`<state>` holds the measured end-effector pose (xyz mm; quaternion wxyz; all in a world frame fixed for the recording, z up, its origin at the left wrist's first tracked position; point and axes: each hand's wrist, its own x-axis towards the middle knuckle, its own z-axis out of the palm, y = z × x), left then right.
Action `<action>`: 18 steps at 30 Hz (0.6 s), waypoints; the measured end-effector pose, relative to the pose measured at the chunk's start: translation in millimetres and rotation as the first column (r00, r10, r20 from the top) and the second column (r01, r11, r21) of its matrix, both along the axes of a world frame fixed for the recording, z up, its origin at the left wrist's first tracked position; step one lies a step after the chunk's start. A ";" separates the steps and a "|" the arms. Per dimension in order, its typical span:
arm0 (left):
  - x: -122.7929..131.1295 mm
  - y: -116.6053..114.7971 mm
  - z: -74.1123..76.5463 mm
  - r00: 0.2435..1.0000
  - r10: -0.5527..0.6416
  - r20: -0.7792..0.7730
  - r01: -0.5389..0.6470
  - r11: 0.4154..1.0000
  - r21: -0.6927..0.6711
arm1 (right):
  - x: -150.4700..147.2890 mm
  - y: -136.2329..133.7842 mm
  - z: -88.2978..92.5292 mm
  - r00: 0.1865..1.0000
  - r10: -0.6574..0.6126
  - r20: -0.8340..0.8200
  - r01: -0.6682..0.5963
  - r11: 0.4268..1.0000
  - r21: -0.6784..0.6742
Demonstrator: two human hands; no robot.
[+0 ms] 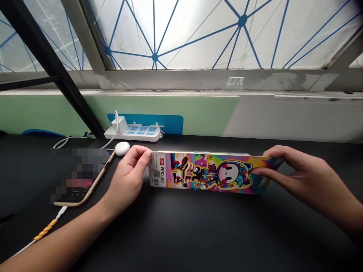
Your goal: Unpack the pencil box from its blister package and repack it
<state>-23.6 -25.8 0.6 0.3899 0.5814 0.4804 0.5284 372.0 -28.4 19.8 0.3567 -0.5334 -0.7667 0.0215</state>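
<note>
A colourful pencil box (pixel 211 172) is held lengthwise above the black table, its printed cartoon face turned toward me. The white label with the words PENCIL BOX sits at its left end. My left hand (pixel 132 168) pinches that end at the upper corner, thumb in front. At the opposite end, my right hand (pixel 295 175) grips the box, with the thumb on the front and the fingers behind the top edge. Both hands are closed on it. The back of the box is hidden.
On the left lies a phone (pixel 87 189) with a plugged-in white cable (pixel 61 213). A small white case (pixel 122 148) rests beside it. Behind stands a white power strip (pixel 144 133) with a charger. A black slanted post (pixel 76 98) rises by the window.
</note>
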 end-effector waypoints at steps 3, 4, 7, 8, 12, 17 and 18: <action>1.9 -4.3 4.1 0.997 0.025 -0.071 -0.017 0.994 0.112 | -1.9 -0.4 -2.4 1.000 -0.013 -0.002 0.013 0.995 0.095; 2.5 -4.5 4.7 0.997 0.028 -0.067 -0.020 0.992 0.124 | -3.2 -0.8 -3.0 1.000 0.000 -0.007 0.001 0.995 0.104; 3.1 -2.2 3.9 0.999 0.041 -0.022 -0.038 0.993 0.112 | -9.5 -3.8 -3.4 0.998 0.036 -0.045 -0.032 0.996 0.078; 2.8 -0.9 3.1 0.999 0.051 -0.006 -0.050 0.993 0.103 | -12.0 -5.3 -3.1 0.997 0.041 -0.062 -0.037 0.997 0.066; 0.9 3.2 0.3 0.995 0.069 0.072 -0.074 0.995 0.073 | -19.1 -10.6 -0.4 0.991 0.070 -0.113 -0.065 0.997 0.043; 0.1 3.8 0.6 0.993 0.020 0.117 -0.034 0.992 0.121 | -21.6 -10.0 -1.3 0.979 0.185 -0.081 -0.188 0.981 -0.034; -0.1 4.1 0.4 0.993 0.018 0.113 -0.030 0.994 0.106 | -22.8 -9.1 -3.9 0.973 0.221 -0.065 -0.226 0.972 -0.067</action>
